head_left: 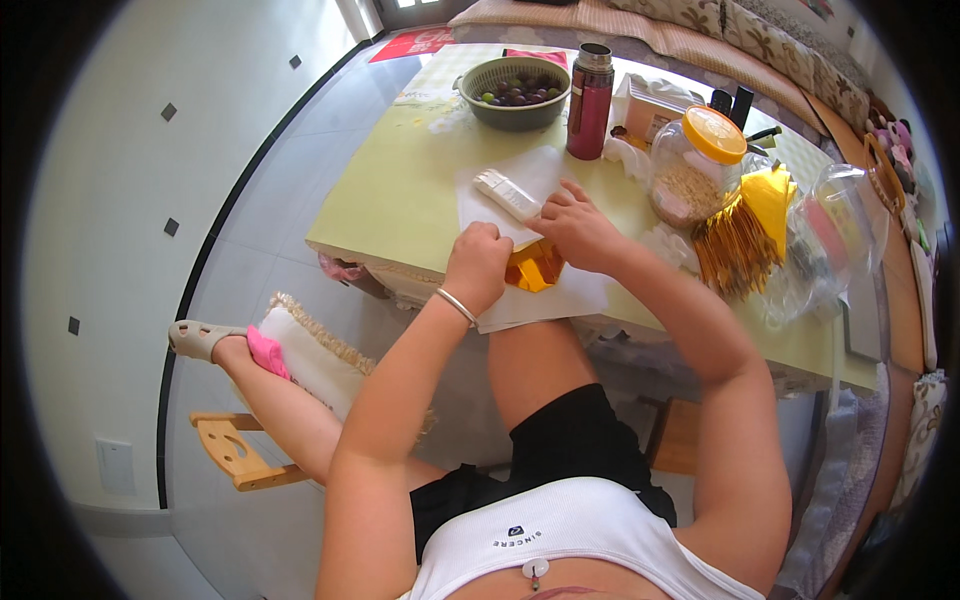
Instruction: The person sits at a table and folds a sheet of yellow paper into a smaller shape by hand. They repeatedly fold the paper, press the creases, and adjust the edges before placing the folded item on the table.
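Note:
Over the near edge of the table, my left hand (pixel 479 266) is closed, its curled fingers at the left edge of a shiny gold foil piece (pixel 536 269). My right hand (pixel 582 232) lies palm down at the foil's right, fingers bent and somewhat apart, fingertips beside a white tube (pixel 505 195); its thumb is largely hidden. The tube rests on white paper (pixel 530 168) just beyond both hands. Another white sheet (pixel 560 303) spreads under the foil and juts over the table edge. A cut fringe of gold foil (pixel 742 238) lies to the right.
On the table (pixel 385 190) stand a colander of grapes (pixel 513 98), a dark red thermos (pixel 590 105), a tissue box (pixel 655 105) and a clear jar with an orange lid (pixel 698 165). Clear plastic packaging (pixel 835 235) lies far right. A wooden chair part (pixel 240 450) is at lower left.

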`<control>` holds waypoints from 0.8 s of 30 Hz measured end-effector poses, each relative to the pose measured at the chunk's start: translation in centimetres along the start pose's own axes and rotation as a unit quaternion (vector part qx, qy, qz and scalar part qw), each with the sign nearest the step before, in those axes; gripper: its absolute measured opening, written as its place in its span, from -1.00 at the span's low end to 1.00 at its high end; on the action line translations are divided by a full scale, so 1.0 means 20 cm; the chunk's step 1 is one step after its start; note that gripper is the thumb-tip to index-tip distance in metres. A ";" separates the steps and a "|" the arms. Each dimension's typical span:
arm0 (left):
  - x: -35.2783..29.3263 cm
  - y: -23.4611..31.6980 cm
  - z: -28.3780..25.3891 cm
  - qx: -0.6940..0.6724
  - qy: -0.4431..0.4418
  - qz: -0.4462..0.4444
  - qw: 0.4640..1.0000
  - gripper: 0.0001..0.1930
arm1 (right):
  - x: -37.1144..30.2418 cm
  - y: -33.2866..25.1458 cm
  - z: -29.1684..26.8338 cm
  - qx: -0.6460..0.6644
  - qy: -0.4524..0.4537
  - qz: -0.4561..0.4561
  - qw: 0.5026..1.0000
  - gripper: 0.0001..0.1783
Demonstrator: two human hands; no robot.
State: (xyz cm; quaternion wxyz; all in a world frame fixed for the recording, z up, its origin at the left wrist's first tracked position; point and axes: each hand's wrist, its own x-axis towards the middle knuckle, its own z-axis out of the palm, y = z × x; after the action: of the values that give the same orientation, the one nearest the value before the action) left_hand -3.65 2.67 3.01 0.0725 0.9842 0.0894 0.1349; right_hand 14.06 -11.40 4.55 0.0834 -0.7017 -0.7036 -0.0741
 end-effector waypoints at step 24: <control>-0.26 0.03 0.07 -0.069 -0.058 0.110 0.990 -0.42 | -0.19 -0.03 0.15 0.120 -0.068 0.025 0.990 -0.16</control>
State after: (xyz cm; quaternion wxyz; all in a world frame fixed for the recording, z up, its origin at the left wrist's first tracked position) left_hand -8.00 0.97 0.43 0.1299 0.9868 -0.0333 0.0905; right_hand 13.43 -14.39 0.88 0.1209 -0.7075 -0.6937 0.0607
